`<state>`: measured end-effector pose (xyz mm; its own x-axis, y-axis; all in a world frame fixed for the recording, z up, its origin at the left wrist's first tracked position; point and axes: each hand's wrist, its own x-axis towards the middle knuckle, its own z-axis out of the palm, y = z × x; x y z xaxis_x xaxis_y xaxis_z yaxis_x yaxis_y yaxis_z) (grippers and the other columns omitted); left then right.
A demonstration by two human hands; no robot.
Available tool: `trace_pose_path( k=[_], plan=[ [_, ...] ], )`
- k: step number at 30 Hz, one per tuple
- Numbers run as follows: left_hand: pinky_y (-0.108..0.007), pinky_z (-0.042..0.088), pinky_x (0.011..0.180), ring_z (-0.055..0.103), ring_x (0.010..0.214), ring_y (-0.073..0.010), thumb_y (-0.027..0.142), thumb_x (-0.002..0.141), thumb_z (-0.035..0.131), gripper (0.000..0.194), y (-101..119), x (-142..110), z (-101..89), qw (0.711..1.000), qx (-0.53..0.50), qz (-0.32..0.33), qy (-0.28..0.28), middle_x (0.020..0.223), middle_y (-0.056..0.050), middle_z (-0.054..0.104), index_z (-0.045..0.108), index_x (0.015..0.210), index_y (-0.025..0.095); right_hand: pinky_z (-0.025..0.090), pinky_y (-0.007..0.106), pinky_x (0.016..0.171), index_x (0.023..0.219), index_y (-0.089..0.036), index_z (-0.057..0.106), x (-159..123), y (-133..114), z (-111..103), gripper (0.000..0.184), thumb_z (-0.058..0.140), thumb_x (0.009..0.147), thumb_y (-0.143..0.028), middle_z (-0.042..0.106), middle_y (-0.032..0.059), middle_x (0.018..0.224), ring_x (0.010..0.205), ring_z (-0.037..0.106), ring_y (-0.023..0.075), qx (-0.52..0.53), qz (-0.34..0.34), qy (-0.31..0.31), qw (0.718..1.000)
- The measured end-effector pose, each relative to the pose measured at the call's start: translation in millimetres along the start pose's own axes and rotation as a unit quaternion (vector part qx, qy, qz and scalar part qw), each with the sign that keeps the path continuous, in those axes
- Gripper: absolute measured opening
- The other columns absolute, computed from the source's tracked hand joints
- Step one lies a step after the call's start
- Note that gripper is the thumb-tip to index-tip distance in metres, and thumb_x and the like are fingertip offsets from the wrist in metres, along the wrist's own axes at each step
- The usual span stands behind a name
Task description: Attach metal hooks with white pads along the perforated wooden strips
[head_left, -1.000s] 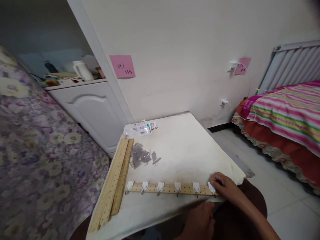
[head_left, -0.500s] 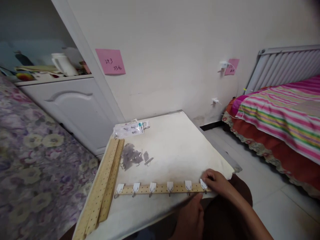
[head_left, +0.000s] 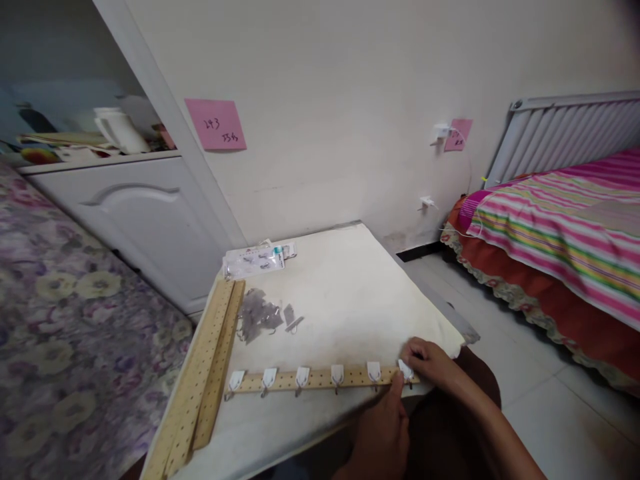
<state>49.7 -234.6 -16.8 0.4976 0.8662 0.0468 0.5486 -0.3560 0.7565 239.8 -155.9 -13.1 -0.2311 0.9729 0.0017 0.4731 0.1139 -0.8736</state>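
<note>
A narrow perforated wooden strip (head_left: pixel 320 379) lies along the near edge of the table, with several white hooks (head_left: pixel 337 375) spaced along it. My right hand (head_left: pixel 427 359) is at the strip's right end, its fingers closed on the last white hook (head_left: pixel 406 367) and partly covering it. From below comes my left hand (head_left: pixel 383 427), with its thumb on the strip just left of that hook. Its other fingers are curled and mostly hidden below the table edge, as if pinching the strip. Left of centre lies a pile of small grey packets (head_left: pixel 257 317), some with metal hooks showing.
Two longer perforated wooden strips (head_left: pixel 200 373) lie along the table's left edge. Clear plastic packaging (head_left: pixel 255 262) rests at the back left corner of the pale tabletop (head_left: pixel 340 287). A floral cloth (head_left: pixel 75 320) stands at left, a bed (head_left: pixel 565 227) at right.
My left thumb has moved up onto the strip beside the last hook. My right hand stays at that hook. The view has shifted slightly.
</note>
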Motion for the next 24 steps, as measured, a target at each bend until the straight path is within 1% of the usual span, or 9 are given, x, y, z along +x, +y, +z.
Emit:
trace_pose_path(
  k=[5, 9, 13, 16, 19, 21, 24],
  plan=[
    [-0.035, 0.049, 0.072, 0.064, 0.081, -0.0237, 0.014, 0.083, 0.039, 0.061, 1.5, 6.2, 1.7, 1.0, 0.013, -0.018, 0.0, 0.097, -0.012, 0.068, 0.031, 0.143, 0.013, 0.04, 0.025, 0.062, 0.061, -0.018, 0.056, -0.1, 1.9, 1.7, 0.014, 0.051, 0.073, -0.019, 0.056, -0.0005, 0.067, 0.066, 0.051, 0.0146, -0.003, -0.007, 0.003, 1.0],
    [-0.035, 0.049, 0.074, 0.063, 0.081, -0.024, 0.013, 0.083, 0.039, 0.061, 0.7, 7.1, 2.7, 1.0, 0.025, -0.005, -0.008, 0.097, -0.013, 0.068, 0.03, 0.143, 0.012, 0.041, 0.025, 0.062, 0.061, -0.018, 0.055, -1.1, 0.9, 1.9, 0.014, 0.052, 0.075, -0.021, 0.055, -0.0005, 0.069, 0.067, 0.052, 0.0144, -0.006, -0.008, -0.002, 1.0],
    [-0.037, 0.05, 0.076, 0.064, 0.085, -0.0251, 0.013, 0.083, 0.038, 0.062, 0.0, 7.2, 1.4, 1.0, 0.027, -0.003, -0.009, 0.105, -0.016, 0.067, 0.028, 0.144, 0.011, 0.041, 0.025, 0.063, 0.062, -0.018, 0.054, -1.4, 0.0, 2.1, 0.014, 0.051, 0.075, -0.021, 0.054, -0.0001, 0.069, 0.067, 0.052, 0.0147, -0.013, -0.009, -0.003, 1.0],
    [-0.04, 0.05, 0.083, 0.063, 0.096, -0.0267, 0.014, 0.085, 0.036, 0.06, -2.4, 7.6, 1.7, 0.999, 0.035, 0.017, -0.006, 0.114, -0.017, 0.065, 0.028, 0.144, 0.012, 0.041, 0.026, 0.064, 0.062, -0.018, 0.053, -1.1, 0.3, 2.8, 0.014, 0.05, 0.075, -0.02, 0.055, 0.0002, 0.07, 0.069, 0.053, 0.0153, -0.018, -0.01, -0.001, 1.0],
    [-0.04, 0.049, 0.089, 0.062, 0.104, -0.0265, 0.014, 0.086, 0.036, 0.059, -5.0, 8.3, 2.5, 0.999, 0.046, 0.026, -0.009, 0.123, -0.017, 0.062, 0.028, 0.145, 0.015, 0.041, 0.027, 0.065, 0.061, -0.019, 0.052, -0.8, 1.3, 3.9, 0.015, 0.05, 0.075, -0.021, 0.055, 0.0006, 0.07, 0.07, 0.053, 0.0158, -0.026, -0.009, 0.002, 1.0],
    [-0.04, 0.049, 0.089, 0.062, 0.104, -0.0267, 0.013, 0.086, 0.035, 0.06, -5.7, 9.3, 2.4, 0.998, 0.058, 0.02, -0.016, 0.124, -0.016, 0.061, 0.027, 0.145, 0.016, 0.041, 0.027, 0.066, 0.061, -0.019, 0.052, -1.2, 1.9, 4.6, 0.016, 0.05, 0.076, -0.021, 0.055, 0.001, 0.071, 0.07, 0.053, 0.0164, -0.03, -0.009, 0.003, 0.999],
    [-0.044, 0.051, 0.086, 0.064, 0.1, -0.0297, 0.012, 0.086, 0.032, 0.06, -4.6, 11.1, 1.0, 0.995, 0.087, 0.013, -0.037, 0.119, -0.018, 0.064, 0.025, 0.146, 0.013, 0.042, 0.029, 0.068, 0.063, -0.019, 0.053, -3.4, 1.3, 5.5, 0.016, 0.049, 0.078, -0.022, 0.056, 0.0019, 0.073, 0.073, 0.055, 0.0177, -0.035, -0.017, 0.008, 0.999]
  ],
)
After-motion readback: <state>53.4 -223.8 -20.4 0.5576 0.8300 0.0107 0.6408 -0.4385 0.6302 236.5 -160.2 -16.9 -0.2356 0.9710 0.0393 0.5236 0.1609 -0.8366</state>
